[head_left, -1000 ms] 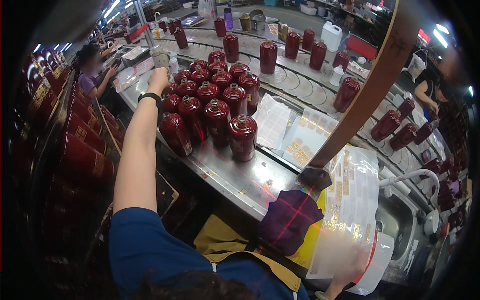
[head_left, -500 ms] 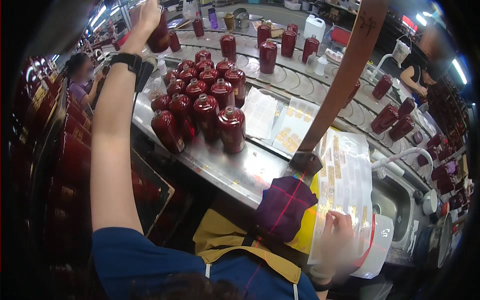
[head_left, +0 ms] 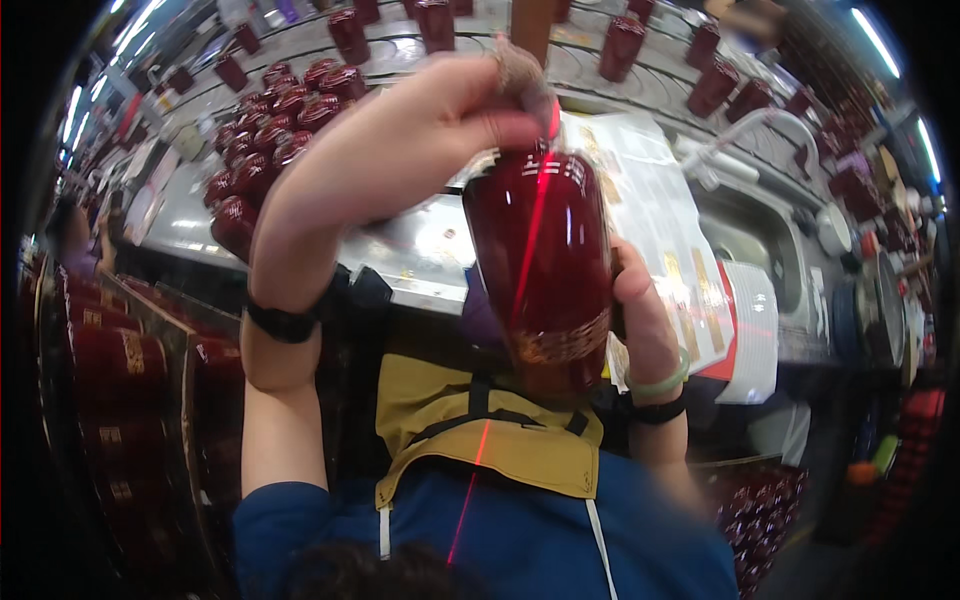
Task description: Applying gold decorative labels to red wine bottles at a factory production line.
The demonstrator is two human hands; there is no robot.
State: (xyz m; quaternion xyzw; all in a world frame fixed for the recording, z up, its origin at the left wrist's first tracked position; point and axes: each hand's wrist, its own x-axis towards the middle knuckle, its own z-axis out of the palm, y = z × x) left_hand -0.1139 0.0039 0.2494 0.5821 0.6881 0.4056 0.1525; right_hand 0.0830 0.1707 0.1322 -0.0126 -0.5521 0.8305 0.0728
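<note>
A glossy dark red bottle with a gold patterned band low on its side is held up in front of me, slightly tilted. My left hand is closed around its neck from above. My right hand is against the bottle's right side, thumb along the edge, its other fingers mostly hidden behind the glass. A small pale scrap shows beside the right palm; I cannot tell what it is. A red laser line runs down the bottle. Partly hidden behind it lies a purple cloth.
Several red bottles stand grouped on the metal bench at the left. A sheet of gold decals lies right of the bottle, beside a sink with a white faucet. More bottles stand on the conveyor beyond. A wooden post rises behind my hands.
My left hand has brought a bottle from the far left to in front of me. My right hand has left the decal sheet and come up to the bottle's side. The view has turned.
</note>
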